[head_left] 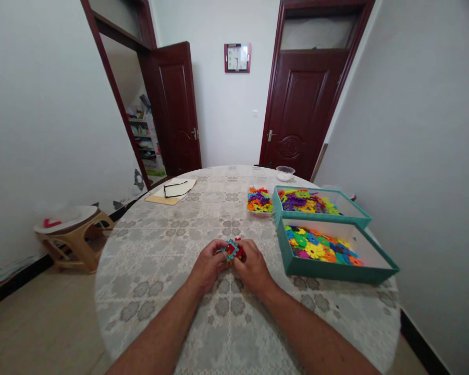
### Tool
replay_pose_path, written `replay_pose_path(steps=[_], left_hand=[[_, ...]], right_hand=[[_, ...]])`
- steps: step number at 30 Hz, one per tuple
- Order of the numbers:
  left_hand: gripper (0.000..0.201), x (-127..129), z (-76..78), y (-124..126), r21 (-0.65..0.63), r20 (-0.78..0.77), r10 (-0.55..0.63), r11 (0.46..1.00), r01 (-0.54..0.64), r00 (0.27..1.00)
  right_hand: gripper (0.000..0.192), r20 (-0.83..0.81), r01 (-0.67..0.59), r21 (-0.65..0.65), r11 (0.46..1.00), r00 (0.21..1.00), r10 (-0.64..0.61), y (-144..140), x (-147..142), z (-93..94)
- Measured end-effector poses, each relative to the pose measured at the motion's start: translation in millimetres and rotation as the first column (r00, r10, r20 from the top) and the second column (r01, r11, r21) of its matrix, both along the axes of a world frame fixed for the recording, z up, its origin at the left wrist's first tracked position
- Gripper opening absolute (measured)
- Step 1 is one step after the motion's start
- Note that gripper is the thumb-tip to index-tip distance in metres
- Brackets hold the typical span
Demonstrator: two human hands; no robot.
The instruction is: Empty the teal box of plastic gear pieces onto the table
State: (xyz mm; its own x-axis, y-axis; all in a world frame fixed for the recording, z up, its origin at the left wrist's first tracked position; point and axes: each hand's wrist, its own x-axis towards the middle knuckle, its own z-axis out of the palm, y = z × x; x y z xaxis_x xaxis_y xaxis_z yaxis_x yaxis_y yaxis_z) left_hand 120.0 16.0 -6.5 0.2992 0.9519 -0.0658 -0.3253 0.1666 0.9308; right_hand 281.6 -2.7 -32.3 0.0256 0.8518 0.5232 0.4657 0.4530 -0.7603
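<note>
Left hand (211, 262) and right hand (254, 264) are gripping interlocked pieces (232, 250) between the table's (140, 250) side edges, apparently assembling, needing careful alignment next.

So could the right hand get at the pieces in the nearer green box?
Probably yes: the nearer green box is open on top, and only its side wall stands between the right hand and the pieces. That hand would likely have to release the teal-and-red cluster first.

A home room, with panelled doors (308, 99), wall clock (237, 58), patterned tablecloth (140, 250).
</note>
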Motion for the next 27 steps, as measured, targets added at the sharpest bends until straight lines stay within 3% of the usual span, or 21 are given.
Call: replay_pose_path(steps=[5, 8, 12, 16, 19, 23, 27], left_hand=[[0.031, -3.6, -6.3, 5.4, 0.16, -0.225, 0.073, 0.986, -0.037, 0.972], [0.046, -6.4, -11.4, 10.4, 0.264, -0.338, 0.143, 0.963, -0.052, 0.93], [0.07, -7.6, -9.6, 11.4, 0.272, -0.413, 0.146, 0.962, -0.031, 0.899], [0.047, -6.1, -2.4, 8.5, 0.335, -0.481, 0.096, 0.939, 0.082, 0.871], [0.036, -3.1, 0.2, 3.9, 0.316, -0.512, 0.093, 0.945, 0.086, 0.854], [0.03, -3.2, 2.8, 1.0, 0.227, -0.506, 0.114, 0.974, 0.004, 0.855], [0.024, -13.7, 12.5, 16.0, 0.222, -0.433, 0.289, 0.952, -0.21, 0.854]], right_hand=[[0.057, -0.037, -0.098, 0.029, 0.995, 0.994, 0.099, -2.1, 2.5, 4.7], [0.048, -0.005, -0.126, 0.016, 0.992, 0.992, 0.126, -3.0, 2.9, 6.7], [0.042, 0.008, -0.077, 0.001, 0.997, 0.997, 0.077, -2.4, 3.3, 4.6], [0.055, -0.011, -0.027, -0.023, 0.999, 1.0, 0.027, -3.1, 4.3, 3.3], [0.056, -0.011, -0.026, -0.045, 0.999, 1.0, 0.025, -4.9, 4.4, 4.6], [0.058, -0.06, -0.007, -0.093, 0.996, 0.998, 0.001, -4.4, 5.8, 4.1], [0.048, -0.07, -0.028, -0.127, 0.992, 0.997, 0.019, -0.7, 9.7, 1.4]])
